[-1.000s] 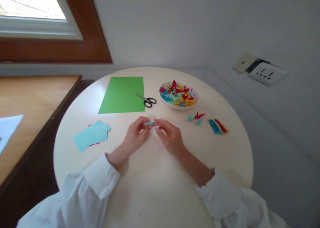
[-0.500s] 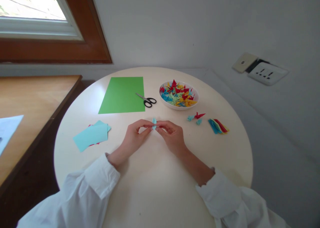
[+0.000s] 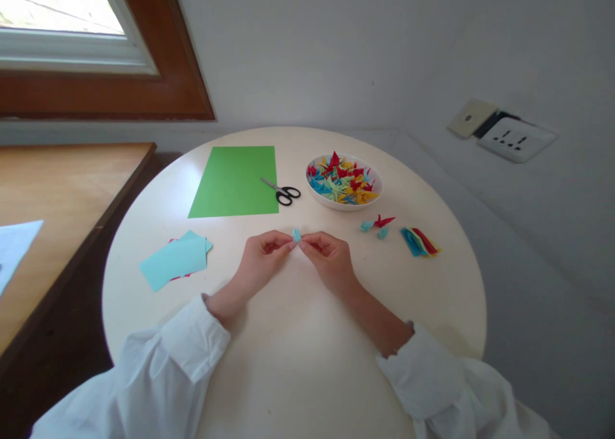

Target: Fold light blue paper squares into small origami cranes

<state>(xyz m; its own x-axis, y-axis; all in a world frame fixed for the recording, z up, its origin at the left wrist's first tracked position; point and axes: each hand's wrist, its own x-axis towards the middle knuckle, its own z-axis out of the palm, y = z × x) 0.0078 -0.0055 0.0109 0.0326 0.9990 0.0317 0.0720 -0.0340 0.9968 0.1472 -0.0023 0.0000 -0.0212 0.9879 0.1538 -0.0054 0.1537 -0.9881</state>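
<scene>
- The small light-blue folded paper [image 3: 296,235] sat right between my two sets of fingertips, in front of me over the middle of the table; neither hand was nearer, for both met it from opposite sides.
- Its longer axis ran away from me, crosswise to the line joining my hands, and its pointed tips stuck out past my fingers on the far side. It looked crisp and thin, with tight creases, though its finer folds were too small to make out.
- My left hand [image 3: 264,254] had thumb and forefinger pinched on its left edge.
- My right hand [image 3: 330,259] mirrored that, pinched on the right edge.
- Just beyond were the scissors [image 3: 284,197], black-handled with metal blades, partly on a smooth, flat green sheet [image 3: 230,182].
- Beyond and to the right stood a glossy white round bowl [image 3: 343,206], heaped with spiky, many-coloured folded birds [image 3: 340,179].
- Nearer me on the right lay a sharp-pointed red folded piece [image 3: 383,222] beside two crumpled-looking pale-blue bits [image 3: 366,226], then a fanned stack of coloured strips [image 3: 419,241].
- To my left, flat pale-blue sheets [image 3: 175,264] overlapped, red edges peeping out beneath.
- Under everything was the smooth, pale round table [image 3: 293,356].
</scene>
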